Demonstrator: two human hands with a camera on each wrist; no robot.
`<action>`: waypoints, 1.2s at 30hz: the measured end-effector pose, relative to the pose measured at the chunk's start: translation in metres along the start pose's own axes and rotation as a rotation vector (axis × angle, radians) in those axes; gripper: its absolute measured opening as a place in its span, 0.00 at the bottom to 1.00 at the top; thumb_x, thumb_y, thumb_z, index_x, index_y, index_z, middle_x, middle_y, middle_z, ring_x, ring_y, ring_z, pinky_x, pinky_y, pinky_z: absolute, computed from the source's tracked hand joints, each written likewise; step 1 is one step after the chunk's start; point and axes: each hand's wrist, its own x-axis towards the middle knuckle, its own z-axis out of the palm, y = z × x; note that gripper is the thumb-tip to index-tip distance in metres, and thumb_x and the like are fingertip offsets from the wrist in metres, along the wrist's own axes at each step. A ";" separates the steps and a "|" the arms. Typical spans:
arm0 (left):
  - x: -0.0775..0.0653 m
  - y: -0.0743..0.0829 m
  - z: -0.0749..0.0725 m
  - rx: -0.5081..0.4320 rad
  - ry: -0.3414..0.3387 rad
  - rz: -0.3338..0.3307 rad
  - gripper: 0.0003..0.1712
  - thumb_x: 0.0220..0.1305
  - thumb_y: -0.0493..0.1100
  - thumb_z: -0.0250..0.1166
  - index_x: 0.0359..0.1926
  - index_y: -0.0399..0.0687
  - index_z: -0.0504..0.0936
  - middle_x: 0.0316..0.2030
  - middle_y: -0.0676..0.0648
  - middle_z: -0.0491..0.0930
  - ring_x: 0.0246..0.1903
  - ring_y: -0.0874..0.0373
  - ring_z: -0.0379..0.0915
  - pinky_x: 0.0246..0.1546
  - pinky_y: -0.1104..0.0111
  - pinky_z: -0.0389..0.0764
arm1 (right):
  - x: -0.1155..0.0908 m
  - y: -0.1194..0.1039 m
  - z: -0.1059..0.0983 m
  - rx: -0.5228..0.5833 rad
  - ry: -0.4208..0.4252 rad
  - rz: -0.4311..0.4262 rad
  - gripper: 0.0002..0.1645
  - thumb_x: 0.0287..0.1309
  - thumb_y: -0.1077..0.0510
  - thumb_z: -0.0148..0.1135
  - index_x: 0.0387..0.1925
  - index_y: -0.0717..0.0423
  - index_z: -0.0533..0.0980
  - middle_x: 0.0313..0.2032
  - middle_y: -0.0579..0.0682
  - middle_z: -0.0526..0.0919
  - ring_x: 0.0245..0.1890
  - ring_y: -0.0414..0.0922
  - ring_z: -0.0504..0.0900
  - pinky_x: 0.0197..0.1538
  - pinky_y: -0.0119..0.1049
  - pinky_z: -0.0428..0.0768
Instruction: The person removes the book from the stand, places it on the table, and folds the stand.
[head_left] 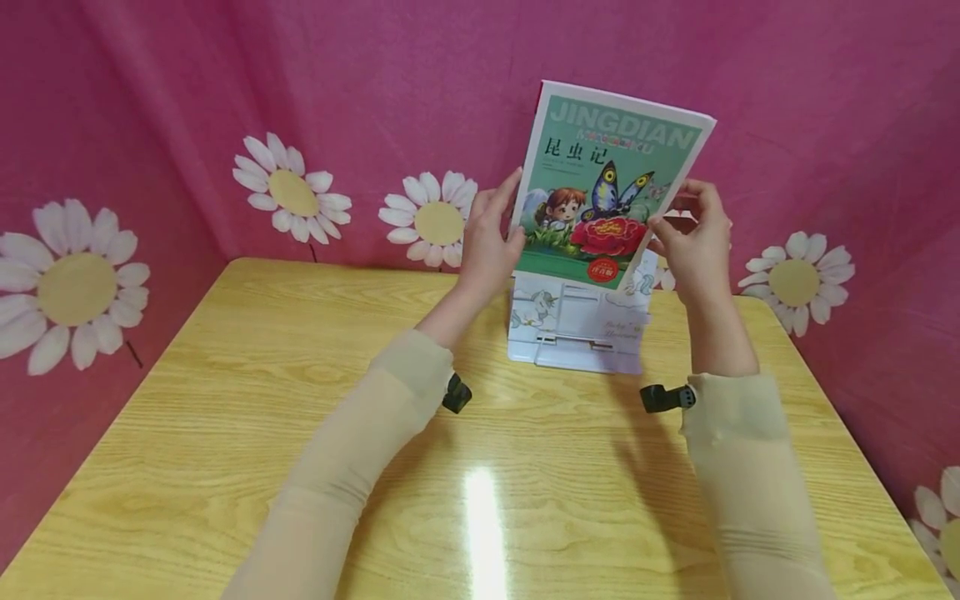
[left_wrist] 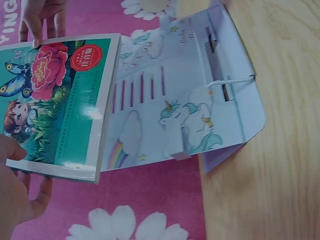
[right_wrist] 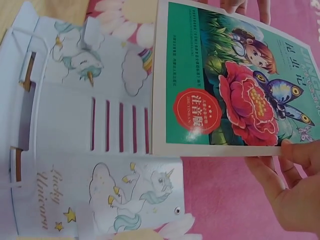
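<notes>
Both hands hold a green-covered children's book, its front showing a girl, a butterfly and a red flower. The left hand grips its left edge, thumb on the cover and fingers behind. At the opposite edge the right hand pinches the book between thumb and fingers. Behind and below the book stands a white book stand printed with unicorns, on the table. In the right wrist view the book overlaps the upper part of the slotted stand. The stand's bottom ledge and wire clips show in the left wrist view.
The wooden table reaches back to a pink curtain printed with large white daisies. A dark wrist camera sits at the left cuff, another at the right. A bright light reflection lies on the tabletop.
</notes>
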 end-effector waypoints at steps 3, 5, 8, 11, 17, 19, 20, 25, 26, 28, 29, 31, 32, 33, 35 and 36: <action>-0.002 0.003 -0.009 0.026 0.004 0.005 0.39 0.59 0.29 0.59 0.70 0.57 0.62 0.54 0.41 0.67 0.48 0.54 0.68 0.41 0.69 0.74 | -0.006 -0.003 0.003 0.019 -0.017 -0.020 0.23 0.59 0.67 0.59 0.53 0.46 0.70 0.44 0.45 0.73 0.42 0.41 0.76 0.33 0.26 0.82; -0.004 0.005 -0.015 0.031 0.010 0.015 0.39 0.59 0.28 0.59 0.69 0.56 0.63 0.54 0.41 0.67 0.46 0.53 0.68 0.36 0.70 0.73 | -0.010 -0.005 0.005 0.017 -0.028 -0.039 0.23 0.58 0.67 0.59 0.53 0.46 0.70 0.43 0.45 0.73 0.41 0.41 0.76 0.33 0.27 0.82; -0.007 0.005 -0.022 0.026 0.025 0.046 0.38 0.58 0.27 0.59 0.69 0.54 0.64 0.53 0.40 0.67 0.44 0.50 0.69 0.32 0.69 0.73 | -0.015 -0.007 0.008 0.005 -0.039 -0.062 0.23 0.58 0.67 0.60 0.54 0.47 0.70 0.43 0.46 0.74 0.41 0.41 0.76 0.33 0.27 0.82; -0.011 0.006 -0.028 0.019 0.032 0.071 0.38 0.57 0.27 0.60 0.68 0.52 0.65 0.53 0.41 0.68 0.47 0.50 0.70 0.36 0.67 0.78 | -0.020 -0.008 0.010 -0.018 -0.047 -0.077 0.24 0.58 0.65 0.61 0.55 0.47 0.70 0.43 0.46 0.74 0.41 0.41 0.76 0.35 0.27 0.82; -0.019 0.011 -0.043 0.056 0.037 0.077 0.36 0.57 0.28 0.62 0.67 0.51 0.67 0.58 0.41 0.69 0.55 0.53 0.67 0.49 0.63 0.77 | -0.030 -0.009 0.012 0.035 -0.078 -0.084 0.25 0.57 0.65 0.61 0.56 0.49 0.70 0.43 0.46 0.75 0.40 0.41 0.77 0.34 0.27 0.82; -0.021 0.012 -0.048 0.059 0.039 0.082 0.36 0.57 0.28 0.62 0.66 0.51 0.68 0.58 0.41 0.70 0.55 0.53 0.67 0.49 0.63 0.76 | -0.034 -0.009 0.014 0.071 -0.090 -0.087 0.25 0.56 0.66 0.62 0.56 0.49 0.71 0.43 0.47 0.75 0.39 0.41 0.78 0.33 0.28 0.82; -0.022 0.013 -0.051 0.053 0.037 0.083 0.35 0.57 0.27 0.62 0.66 0.50 0.68 0.57 0.41 0.71 0.54 0.52 0.67 0.47 0.62 0.77 | -0.036 -0.010 0.014 0.087 -0.096 -0.089 0.25 0.56 0.66 0.62 0.56 0.50 0.71 0.43 0.47 0.76 0.38 0.40 0.78 0.33 0.28 0.82; -0.028 0.015 -0.064 0.034 0.035 0.073 0.36 0.57 0.27 0.61 0.66 0.52 0.69 0.47 0.41 0.73 0.46 0.52 0.70 0.36 0.63 0.80 | -0.045 -0.010 0.018 0.133 -0.129 -0.106 0.25 0.55 0.67 0.63 0.55 0.50 0.72 0.43 0.48 0.76 0.37 0.41 0.79 0.34 0.30 0.83; -0.030 0.015 -0.067 0.030 0.036 0.071 0.36 0.57 0.27 0.61 0.65 0.53 0.69 0.45 0.41 0.73 0.44 0.52 0.70 0.36 0.63 0.80 | -0.047 -0.010 0.019 0.137 -0.137 -0.113 0.25 0.55 0.67 0.63 0.55 0.50 0.72 0.43 0.49 0.76 0.37 0.42 0.79 0.34 0.30 0.83; -0.032 0.016 -0.072 0.028 0.035 0.067 0.35 0.57 0.27 0.62 0.65 0.53 0.70 0.45 0.42 0.73 0.44 0.53 0.71 0.37 0.65 0.81 | -0.050 -0.010 0.021 0.141 -0.149 -0.132 0.26 0.55 0.66 0.63 0.56 0.51 0.72 0.43 0.49 0.76 0.37 0.42 0.79 0.34 0.30 0.83; -0.034 0.017 -0.075 0.028 0.034 0.066 0.35 0.57 0.27 0.62 0.65 0.53 0.70 0.45 0.42 0.72 0.43 0.54 0.71 0.37 0.66 0.81 | -0.052 -0.010 0.022 0.144 -0.153 -0.141 0.26 0.55 0.66 0.63 0.56 0.51 0.72 0.43 0.49 0.76 0.37 0.42 0.79 0.34 0.31 0.83; -0.036 0.018 -0.080 0.028 0.031 0.054 0.35 0.57 0.27 0.63 0.65 0.54 0.70 0.45 0.43 0.73 0.43 0.55 0.71 0.37 0.66 0.81 | -0.056 -0.010 0.025 0.151 -0.160 -0.153 0.26 0.55 0.65 0.63 0.56 0.51 0.72 0.43 0.49 0.76 0.37 0.42 0.80 0.35 0.30 0.83; -0.037 0.018 -0.084 0.024 0.029 0.045 0.35 0.57 0.27 0.63 0.65 0.54 0.70 0.45 0.43 0.73 0.42 0.55 0.71 0.37 0.65 0.81 | -0.058 -0.010 0.026 0.159 -0.166 -0.154 0.26 0.55 0.65 0.63 0.56 0.51 0.72 0.43 0.49 0.76 0.37 0.42 0.80 0.35 0.30 0.83; -0.039 0.018 -0.087 0.023 0.026 0.039 0.35 0.57 0.27 0.63 0.65 0.54 0.71 0.44 0.43 0.73 0.41 0.55 0.71 0.37 0.65 0.81 | -0.060 -0.010 0.028 0.166 -0.173 -0.155 0.26 0.56 0.65 0.63 0.56 0.51 0.71 0.43 0.49 0.76 0.37 0.41 0.80 0.35 0.30 0.83; -0.041 0.018 -0.094 0.013 0.019 0.029 0.35 0.56 0.27 0.64 0.64 0.54 0.71 0.43 0.42 0.73 0.40 0.55 0.72 0.37 0.64 0.81 | -0.063 -0.011 0.031 0.177 -0.184 -0.156 0.25 0.56 0.65 0.63 0.56 0.51 0.71 0.43 0.49 0.76 0.37 0.41 0.80 0.35 0.30 0.83; -0.042 0.018 -0.097 0.008 0.013 0.020 0.36 0.56 0.27 0.64 0.64 0.54 0.71 0.43 0.43 0.73 0.39 0.55 0.72 0.37 0.64 0.81 | -0.065 -0.011 0.033 0.180 -0.191 -0.159 0.25 0.56 0.65 0.63 0.56 0.52 0.71 0.43 0.49 0.75 0.37 0.41 0.80 0.36 0.30 0.83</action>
